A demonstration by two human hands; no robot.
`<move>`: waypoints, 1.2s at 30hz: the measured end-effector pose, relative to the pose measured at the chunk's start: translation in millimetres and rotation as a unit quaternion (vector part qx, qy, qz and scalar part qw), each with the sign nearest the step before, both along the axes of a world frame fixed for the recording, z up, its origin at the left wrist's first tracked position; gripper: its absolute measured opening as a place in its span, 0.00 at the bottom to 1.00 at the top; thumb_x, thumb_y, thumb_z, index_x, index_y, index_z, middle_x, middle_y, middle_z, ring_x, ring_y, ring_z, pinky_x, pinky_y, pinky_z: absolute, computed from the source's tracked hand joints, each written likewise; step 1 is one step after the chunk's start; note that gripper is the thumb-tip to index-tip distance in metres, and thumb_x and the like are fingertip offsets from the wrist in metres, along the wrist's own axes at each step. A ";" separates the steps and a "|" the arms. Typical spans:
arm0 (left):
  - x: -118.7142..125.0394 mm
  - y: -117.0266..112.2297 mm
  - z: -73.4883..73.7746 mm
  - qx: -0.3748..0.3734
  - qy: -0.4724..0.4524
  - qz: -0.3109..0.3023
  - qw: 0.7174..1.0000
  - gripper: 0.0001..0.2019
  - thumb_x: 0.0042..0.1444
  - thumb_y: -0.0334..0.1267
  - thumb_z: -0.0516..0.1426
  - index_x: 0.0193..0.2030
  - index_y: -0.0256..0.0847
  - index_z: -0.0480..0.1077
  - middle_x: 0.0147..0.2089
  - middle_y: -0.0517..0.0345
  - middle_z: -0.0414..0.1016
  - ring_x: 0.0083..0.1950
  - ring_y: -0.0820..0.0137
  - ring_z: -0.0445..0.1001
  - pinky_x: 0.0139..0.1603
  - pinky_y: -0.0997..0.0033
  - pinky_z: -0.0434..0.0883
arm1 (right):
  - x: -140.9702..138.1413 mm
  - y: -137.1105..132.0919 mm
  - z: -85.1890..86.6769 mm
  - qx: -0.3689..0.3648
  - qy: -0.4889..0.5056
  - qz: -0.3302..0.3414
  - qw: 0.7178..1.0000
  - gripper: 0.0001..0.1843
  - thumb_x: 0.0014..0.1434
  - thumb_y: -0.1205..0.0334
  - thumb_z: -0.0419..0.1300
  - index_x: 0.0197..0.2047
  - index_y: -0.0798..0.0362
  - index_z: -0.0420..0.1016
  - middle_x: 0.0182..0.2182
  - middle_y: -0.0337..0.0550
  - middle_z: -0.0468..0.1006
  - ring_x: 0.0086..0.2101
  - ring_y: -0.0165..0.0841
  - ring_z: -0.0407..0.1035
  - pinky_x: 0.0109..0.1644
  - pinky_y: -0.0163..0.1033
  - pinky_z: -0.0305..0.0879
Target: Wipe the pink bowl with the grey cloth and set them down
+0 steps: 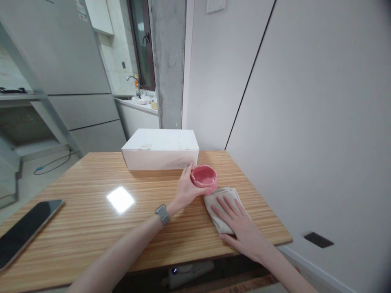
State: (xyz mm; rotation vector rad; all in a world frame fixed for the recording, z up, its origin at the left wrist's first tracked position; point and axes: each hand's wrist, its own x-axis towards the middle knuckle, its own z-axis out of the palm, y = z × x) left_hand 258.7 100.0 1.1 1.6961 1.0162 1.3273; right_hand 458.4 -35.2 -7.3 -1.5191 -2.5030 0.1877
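Observation:
A small pink bowl (205,176) with a wavy rim is in the grip of my left hand (190,188), thumb at its near side and fingers at its left. Whether its base touches the table cannot be seen. Just nearer to me, a folded pale grey cloth (217,213) lies on the wooden table. My right hand (236,224) rests flat on that cloth, fingers spread and stretched out. The cloth's far edge sits right by the bowl.
Behind the bowl stands a long white box (160,158) on the table (91,228). A dark phone (29,230) lies at the left edge. A pale wall (305,122) runs along the right side. Under the front edge is a power strip (191,273).

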 end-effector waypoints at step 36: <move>-71.4 -59.9 4.5 0.110 0.405 -0.124 0.899 0.08 0.59 0.36 0.50 0.39 0.42 0.70 0.40 0.52 0.74 0.40 0.63 0.73 0.40 0.66 0.68 | -83.7 7.8 -7.3 0.085 0.224 -0.074 0.968 0.11 0.63 0.59 0.51 0.42 0.48 0.74 0.41 0.46 0.76 0.43 0.38 0.70 0.46 0.43 0.65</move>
